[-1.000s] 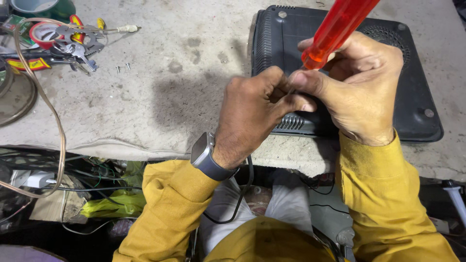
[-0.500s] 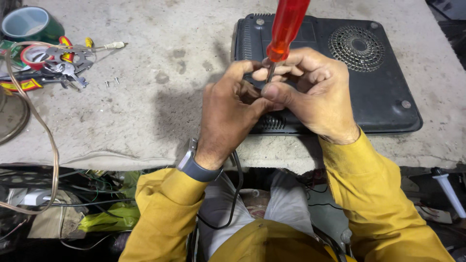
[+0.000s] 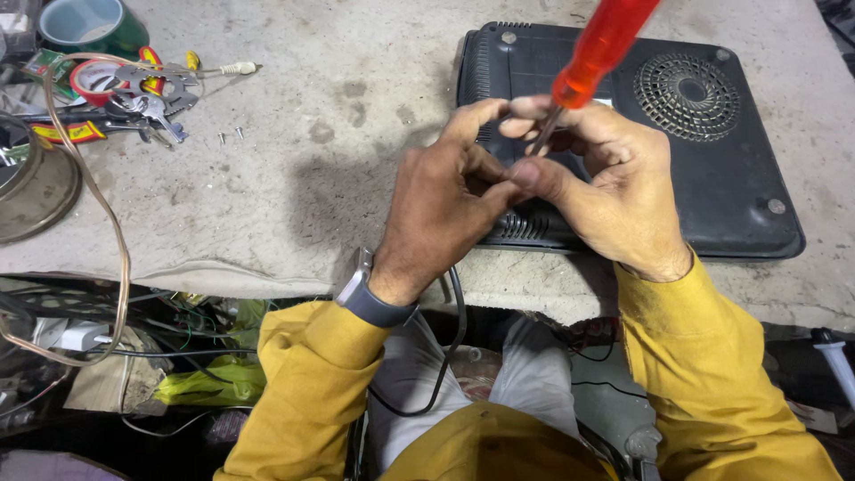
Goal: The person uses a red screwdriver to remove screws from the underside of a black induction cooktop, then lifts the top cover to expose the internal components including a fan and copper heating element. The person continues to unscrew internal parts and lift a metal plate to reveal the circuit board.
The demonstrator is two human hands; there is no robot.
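Observation:
My right hand [image 3: 623,200] grips a screwdriver with a clear red handle [image 3: 601,49]; its thin shaft runs down between my fingers. My left hand [image 3: 445,209], with a grey watch on the wrist, curls in against it. Its index finger reaches over the shaft and its thumb meets my right thumb by the tip. What lies between the fingertips is hidden. Both hands hover over the front left edge of a black flat appliance [image 3: 712,187], which has a round vent grille and lies on the grey worktop [image 3: 294,178].
At the back left lie tape rolls [image 3: 89,80], keys and pliers [image 3: 151,102], two loose screws [image 3: 229,135], a teal cup [image 3: 85,22] and a metal dish [image 3: 31,191]. A pale cable [image 3: 111,240] loops over the table's front edge. Wires and clutter fill the space beneath.
My hands stay together at the appliance's front left edge. The left index finger has stretched out over the shaft, and the red handle still leans up to the right.

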